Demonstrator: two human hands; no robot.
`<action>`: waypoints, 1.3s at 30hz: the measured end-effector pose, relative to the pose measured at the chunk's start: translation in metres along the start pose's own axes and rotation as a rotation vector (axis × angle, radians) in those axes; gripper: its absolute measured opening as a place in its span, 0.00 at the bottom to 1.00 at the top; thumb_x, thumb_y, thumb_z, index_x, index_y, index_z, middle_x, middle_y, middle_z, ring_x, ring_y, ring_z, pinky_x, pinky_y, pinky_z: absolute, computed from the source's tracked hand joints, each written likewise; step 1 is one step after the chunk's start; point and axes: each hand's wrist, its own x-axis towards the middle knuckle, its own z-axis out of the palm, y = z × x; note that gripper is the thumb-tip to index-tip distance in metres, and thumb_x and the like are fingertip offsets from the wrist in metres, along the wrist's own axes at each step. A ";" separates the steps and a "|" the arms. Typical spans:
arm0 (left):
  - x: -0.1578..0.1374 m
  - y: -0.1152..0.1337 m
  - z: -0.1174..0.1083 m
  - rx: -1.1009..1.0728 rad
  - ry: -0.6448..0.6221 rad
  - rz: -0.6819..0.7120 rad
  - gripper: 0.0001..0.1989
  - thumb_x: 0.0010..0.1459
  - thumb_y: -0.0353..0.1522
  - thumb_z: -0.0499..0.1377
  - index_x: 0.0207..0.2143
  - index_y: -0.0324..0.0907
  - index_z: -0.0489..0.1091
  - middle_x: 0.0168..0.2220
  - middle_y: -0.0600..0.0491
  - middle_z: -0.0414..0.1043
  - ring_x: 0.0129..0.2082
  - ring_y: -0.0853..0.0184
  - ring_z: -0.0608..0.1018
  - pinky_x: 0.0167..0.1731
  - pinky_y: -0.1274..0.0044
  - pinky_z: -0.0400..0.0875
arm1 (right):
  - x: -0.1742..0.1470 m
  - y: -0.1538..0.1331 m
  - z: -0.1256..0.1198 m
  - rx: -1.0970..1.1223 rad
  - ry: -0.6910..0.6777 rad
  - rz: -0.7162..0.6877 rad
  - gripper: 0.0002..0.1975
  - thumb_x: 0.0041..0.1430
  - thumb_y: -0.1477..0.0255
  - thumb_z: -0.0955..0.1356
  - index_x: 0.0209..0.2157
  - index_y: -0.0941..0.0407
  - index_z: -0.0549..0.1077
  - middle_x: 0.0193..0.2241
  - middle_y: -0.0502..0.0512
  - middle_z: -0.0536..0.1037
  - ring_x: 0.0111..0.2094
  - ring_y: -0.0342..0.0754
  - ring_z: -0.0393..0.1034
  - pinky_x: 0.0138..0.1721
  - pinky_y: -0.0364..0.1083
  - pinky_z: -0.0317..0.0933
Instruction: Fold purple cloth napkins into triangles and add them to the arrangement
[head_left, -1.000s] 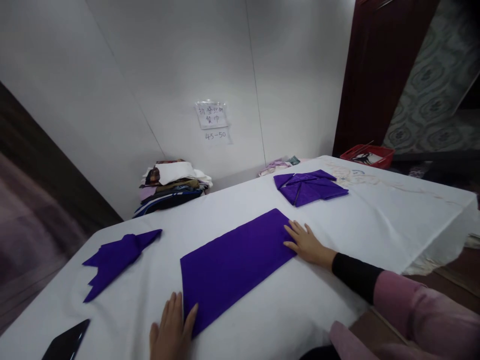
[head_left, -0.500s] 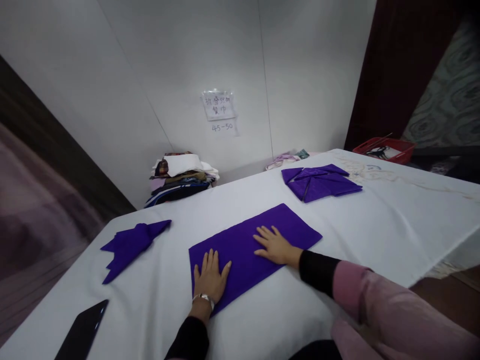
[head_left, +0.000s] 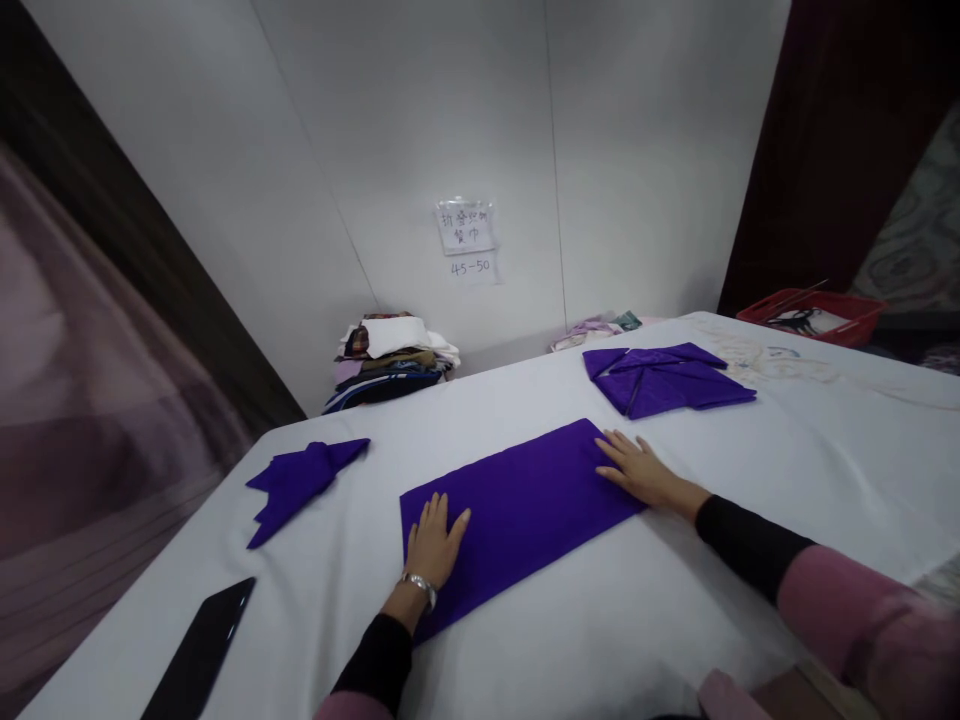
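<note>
A purple cloth napkin (head_left: 517,510), folded into a long rectangle, lies flat on the white-covered table (head_left: 525,660). On its left end rests my left hand (head_left: 435,545), palm down with the fingers stretched out and a silver bracelet at the wrist. My right hand (head_left: 634,470) lies flat over the napkin's right end, fingers spread. Neither hand grips the fabric. To the left is a purple napkin folded into a pointed, winged shape (head_left: 300,480). Several folded purple cloths (head_left: 667,380) lie together beyond my right hand.
A black phone-like slab (head_left: 202,650) lies at the table's near left. Behind the far edge sits a pile of folded clothes (head_left: 390,360), below a handwritten paper sign (head_left: 466,228) on the wall. A red basket (head_left: 862,322) stands at the far right.
My right hand has slid rightward along the napkin from near its middle to its right end. My left hand stays on the left end. The camera view has shifted slightly.
</note>
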 end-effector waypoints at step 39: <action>0.047 -0.055 -0.002 0.150 0.067 -0.214 0.36 0.59 0.49 0.37 0.64 0.38 0.47 0.67 0.47 0.38 0.66 0.56 0.44 0.59 0.52 0.43 | 0.096 0.016 0.015 0.001 -0.084 0.069 0.37 0.60 0.48 0.49 0.63 0.57 0.52 0.64 0.63 0.50 0.64 0.56 0.40 0.60 0.59 0.37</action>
